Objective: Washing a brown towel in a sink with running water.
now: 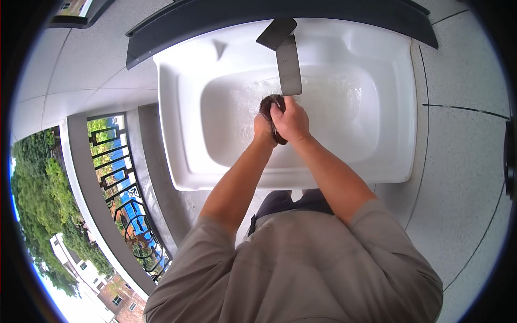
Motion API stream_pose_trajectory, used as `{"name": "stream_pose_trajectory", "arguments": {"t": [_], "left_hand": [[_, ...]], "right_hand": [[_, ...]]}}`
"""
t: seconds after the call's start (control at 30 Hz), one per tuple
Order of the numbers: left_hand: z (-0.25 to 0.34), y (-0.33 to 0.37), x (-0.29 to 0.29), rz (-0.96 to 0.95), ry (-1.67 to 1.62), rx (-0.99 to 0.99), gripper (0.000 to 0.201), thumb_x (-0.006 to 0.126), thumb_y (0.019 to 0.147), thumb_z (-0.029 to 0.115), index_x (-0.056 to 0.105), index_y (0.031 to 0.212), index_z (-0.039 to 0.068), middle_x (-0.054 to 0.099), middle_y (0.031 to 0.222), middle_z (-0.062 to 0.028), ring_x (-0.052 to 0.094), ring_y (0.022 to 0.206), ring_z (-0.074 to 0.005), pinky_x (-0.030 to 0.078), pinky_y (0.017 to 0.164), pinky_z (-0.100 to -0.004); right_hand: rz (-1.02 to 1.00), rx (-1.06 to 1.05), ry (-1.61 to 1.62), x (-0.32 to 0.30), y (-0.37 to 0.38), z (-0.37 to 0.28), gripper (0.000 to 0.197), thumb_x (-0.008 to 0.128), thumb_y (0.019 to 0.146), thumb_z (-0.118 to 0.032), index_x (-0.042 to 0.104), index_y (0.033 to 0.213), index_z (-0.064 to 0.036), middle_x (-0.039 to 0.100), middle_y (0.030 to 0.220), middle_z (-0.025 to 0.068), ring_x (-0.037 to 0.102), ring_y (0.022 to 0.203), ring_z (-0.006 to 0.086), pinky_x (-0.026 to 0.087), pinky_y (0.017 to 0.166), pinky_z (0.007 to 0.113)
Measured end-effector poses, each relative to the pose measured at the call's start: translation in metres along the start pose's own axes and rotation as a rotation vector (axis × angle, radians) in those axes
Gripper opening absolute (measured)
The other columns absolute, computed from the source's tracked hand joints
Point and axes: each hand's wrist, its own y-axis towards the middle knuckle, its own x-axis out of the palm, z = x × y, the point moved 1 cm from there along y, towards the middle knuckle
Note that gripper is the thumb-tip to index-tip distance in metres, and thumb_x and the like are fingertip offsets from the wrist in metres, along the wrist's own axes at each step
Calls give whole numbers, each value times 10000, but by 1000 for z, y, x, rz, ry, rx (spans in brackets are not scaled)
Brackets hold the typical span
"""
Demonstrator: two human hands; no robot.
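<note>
Below the spout of a grey flat-sided tap (pixel 290 67), both my hands are together around a dark brown oblong thing (pixel 280 139), wet-looking and soft in outline; its kind I cannot make out. My left hand (pixel 262 127) is closed on its left side, with the fingers mostly hidden behind it. Pressed against its upper right side is my right hand (pixel 293 119), thumb across the top and fingers wrapped over. Both hands hang over the basin of a white sink (pixel 177 118), where water is splashing.
A dark curved ledge (pixel 323 12) runs along the sink's far edge. Pale tiled wall (pixel 463 145) stands at the right. On the left is a window frame (pixel 97 215) with black metal grillwork (pixel 116 175), trees and buildings beyond.
</note>
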Motion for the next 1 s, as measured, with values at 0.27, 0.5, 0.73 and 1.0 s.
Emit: {"name": "stream_pose_trajectory", "arguments": {"t": [0.27, 0.5, 0.73, 1.0], "left_hand": [[38, -87, -57, 140, 1462, 454, 438, 739, 954, 414, 689, 1212, 63, 699, 1151, -172, 700, 1045, -350, 549, 899, -443], [60, -48, -67, 314, 1993, 484, 357, 736, 943, 356, 658, 1195, 115, 569, 1285, -171, 690, 1090, -421, 557, 912, -533], [86, 30, -90, 363, 1860, 832, 352, 712, 902, 162, 614, 1238, 124, 668, 1241, -132, 738, 937, -387, 597, 822, -539], [66, 33, -32, 190, 278, 348, 387, 447, 1067, 157, 551, 1425, 53, 673, 1297, -104, 706, 1038, -241, 604, 849, -420]], "right_hand": [[-111, 376, -342, -62, 16, 60, 628, 700, 943, -589, 564, 1143, -10, 668, 1174, 193, 646, 1189, 378, 565, 891, 509], [-320, 26, -596, -46, -2, 77, 595, 772, 917, -461, 508, 1274, -65, 661, 1158, 148, 699, 1081, 344, 603, 849, 467], [-55, -151, -607, -2, 57, 59, 482, 812, 868, -238, 537, 1233, -86, 685, 1041, 114, 718, 986, 327, 616, 741, 467], [-46, 328, 794, -1, 71, 31, 436, 644, 974, -115, 595, 1406, -90, 713, 1197, 58, 683, 1111, 219, 559, 971, 393]]}}
